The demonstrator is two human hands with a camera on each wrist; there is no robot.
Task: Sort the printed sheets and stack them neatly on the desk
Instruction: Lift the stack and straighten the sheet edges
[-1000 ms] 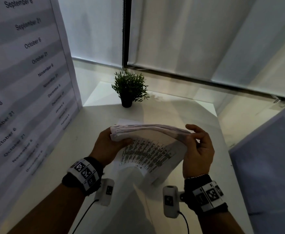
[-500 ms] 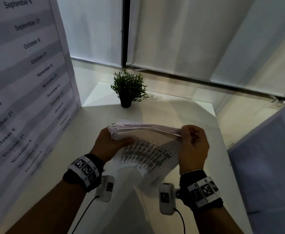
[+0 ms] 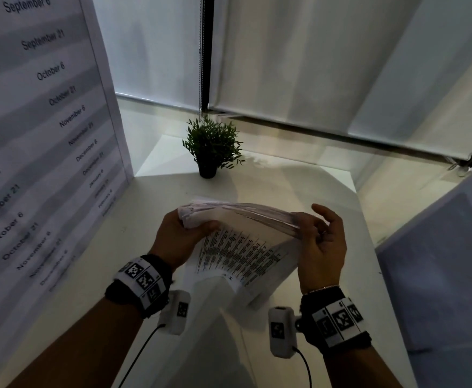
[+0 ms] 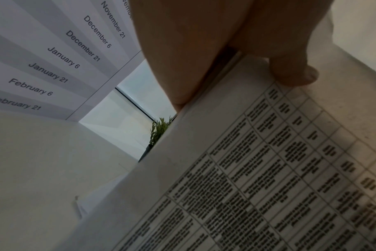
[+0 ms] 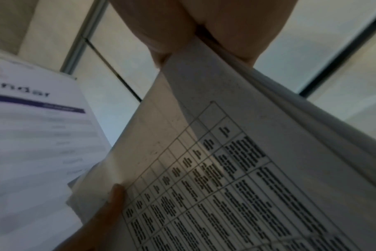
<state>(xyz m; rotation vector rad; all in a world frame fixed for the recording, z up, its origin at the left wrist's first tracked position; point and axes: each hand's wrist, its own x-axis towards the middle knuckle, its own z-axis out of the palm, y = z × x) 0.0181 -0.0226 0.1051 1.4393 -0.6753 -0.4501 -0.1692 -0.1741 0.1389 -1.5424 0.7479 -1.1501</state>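
Observation:
A thick sheaf of printed sheets [image 3: 237, 242] with a table of text hangs over the white desk [image 3: 299, 180], curved down toward me. My left hand [image 3: 178, 239] grips its left upper corner, thumb on the printed face [image 4: 290, 73]. My right hand [image 3: 320, 242] pinches the right upper corner between thumb and fingers, with the other fingers spread upward. In the right wrist view the sheets [image 5: 236, 169] fan apart below the pinching fingers [image 5: 167, 44]. In the left wrist view the printed table [image 4: 268, 178] fills the lower right.
A small potted plant [image 3: 212, 148] stands at the desk's far side. A tall board printed with dates [image 3: 41, 130] walls off the left. White roller blinds [image 3: 327, 65] hang behind the desk. A grey panel [image 3: 447, 261] borders the right edge.
My right hand's fingers, closed over the corner half a second ago, have spread upward again while the thumb keeps the pinch. The sheaf stays in place between both hands.

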